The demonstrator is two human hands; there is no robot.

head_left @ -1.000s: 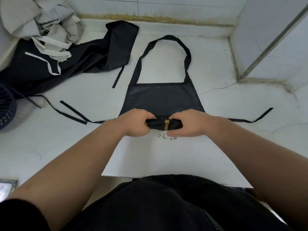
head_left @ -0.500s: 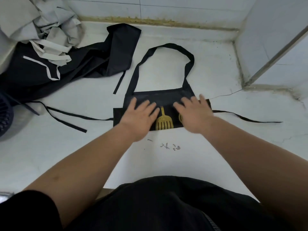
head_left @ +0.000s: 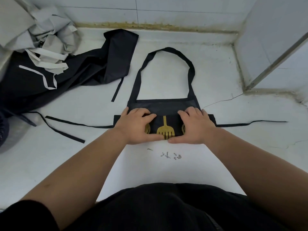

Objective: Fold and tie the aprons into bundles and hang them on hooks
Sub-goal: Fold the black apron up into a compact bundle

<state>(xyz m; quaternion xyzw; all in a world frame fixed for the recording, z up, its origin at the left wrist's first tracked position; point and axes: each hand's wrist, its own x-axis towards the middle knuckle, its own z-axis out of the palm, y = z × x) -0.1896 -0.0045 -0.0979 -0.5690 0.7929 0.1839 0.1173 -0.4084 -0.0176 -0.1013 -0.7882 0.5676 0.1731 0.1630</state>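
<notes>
The folded band of the black apron [head_left: 164, 107] is gripped by the left hand [head_left: 135, 126] and the right hand [head_left: 195, 126], with fingers bent over it and thumbs along its near edge (half a second ago the fingers were laid flat). One gold spatula print [head_left: 165, 130] is seen whole, and two round prints are half covered. The apron is spread on the white surface [head_left: 233, 147], with one neck loop [head_left: 166, 49] and two waist ties [head_left: 233, 125] laid outward. The dark marks [head_left: 170, 155] nearby cannot be read. One heap of dark and grey cloth [head_left: 50, 84] is piled far left.

cracked white surface [head_left: 250, 147] meets tiled wall [head_left: 166, 14]; seam [head_left: 150, 25] possibly mouldy.
</notes>
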